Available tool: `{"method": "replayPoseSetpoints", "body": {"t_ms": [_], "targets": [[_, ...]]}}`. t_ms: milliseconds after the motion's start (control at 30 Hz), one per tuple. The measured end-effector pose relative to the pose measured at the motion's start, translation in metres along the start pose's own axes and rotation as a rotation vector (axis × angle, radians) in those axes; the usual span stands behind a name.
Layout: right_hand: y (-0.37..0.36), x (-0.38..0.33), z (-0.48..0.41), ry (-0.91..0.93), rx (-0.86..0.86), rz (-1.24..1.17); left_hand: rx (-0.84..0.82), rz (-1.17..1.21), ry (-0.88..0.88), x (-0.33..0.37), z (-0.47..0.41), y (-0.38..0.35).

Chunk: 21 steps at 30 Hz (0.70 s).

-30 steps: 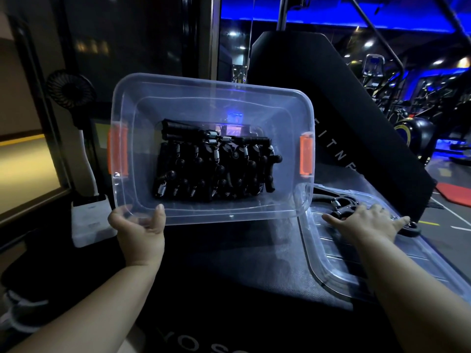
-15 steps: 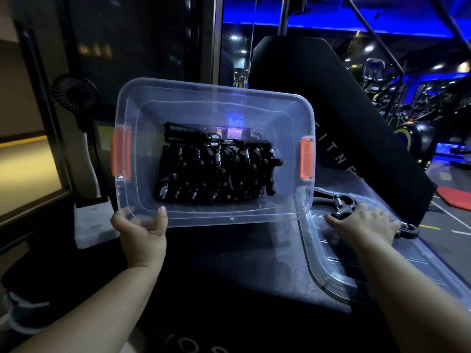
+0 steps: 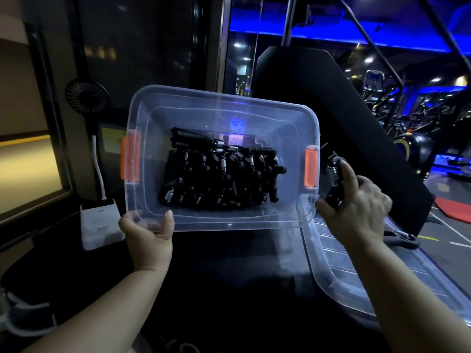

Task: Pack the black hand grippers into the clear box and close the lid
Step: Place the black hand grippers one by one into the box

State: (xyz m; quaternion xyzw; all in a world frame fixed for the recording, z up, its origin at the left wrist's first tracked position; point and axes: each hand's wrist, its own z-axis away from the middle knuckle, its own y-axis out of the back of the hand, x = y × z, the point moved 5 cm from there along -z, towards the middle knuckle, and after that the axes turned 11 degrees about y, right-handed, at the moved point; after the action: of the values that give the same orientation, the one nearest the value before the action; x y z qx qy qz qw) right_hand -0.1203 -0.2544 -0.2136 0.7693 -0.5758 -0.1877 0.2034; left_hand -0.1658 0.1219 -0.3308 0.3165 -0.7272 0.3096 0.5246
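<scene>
**Dim gym, box nearly full, lid off**

Blue-lit gym machines fill the upper right of the frame, and a dark padded surface (image 3: 229,276) runs across the bottom. The left hand (image 3: 149,233) grips the near rim of the clear box (image 3: 229,226) at centre, which seems tipped so its opening faces the camera. A tight row of packed grippers (image 3: 219,177) lies inside. Just right of the box, the right hand (image 3: 356,202) is curled round one more gripper (image 3: 334,174), which is not yet in. A stray gripper (image 3: 402,236) lies at the far edge of the lid (image 3: 356,271), which lies flat at lower right. Most of the packing looks done. Left to do are the held gripper, the stray one, then fitting the lid and closing the orange latches (image 3: 311,169).
</scene>
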Motion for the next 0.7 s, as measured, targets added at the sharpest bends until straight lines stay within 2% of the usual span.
{"method": "replayPoseSetpoints", "body": {"t_ms": [100, 333, 433, 533, 700], "targets": [[0.003, -0.032, -0.012, 0.111, 0.005, -0.036, -0.003, 0.007, -0.002, 0.0, 0.0, 0.001], [-0.018, -0.09, -0.03, 0.366, -0.148, 0.035, -0.016, 0.018, 0.016, -0.001, -0.001, 0.001], [-0.024, -0.104, -0.037, 0.426, -0.15, 0.053, -0.023, 0.016, 0.012, -0.001, -0.001, 0.001], [-0.025, -0.113, -0.049, 0.468, -0.132, -0.033, -0.019, 0.025, 0.024, -0.001, 0.0, 0.002], [-0.037, -0.129, -0.068, 0.518, -0.195, -0.109, -0.015, 0.036, 0.036, 0.0, 0.0, 0.002]]}}
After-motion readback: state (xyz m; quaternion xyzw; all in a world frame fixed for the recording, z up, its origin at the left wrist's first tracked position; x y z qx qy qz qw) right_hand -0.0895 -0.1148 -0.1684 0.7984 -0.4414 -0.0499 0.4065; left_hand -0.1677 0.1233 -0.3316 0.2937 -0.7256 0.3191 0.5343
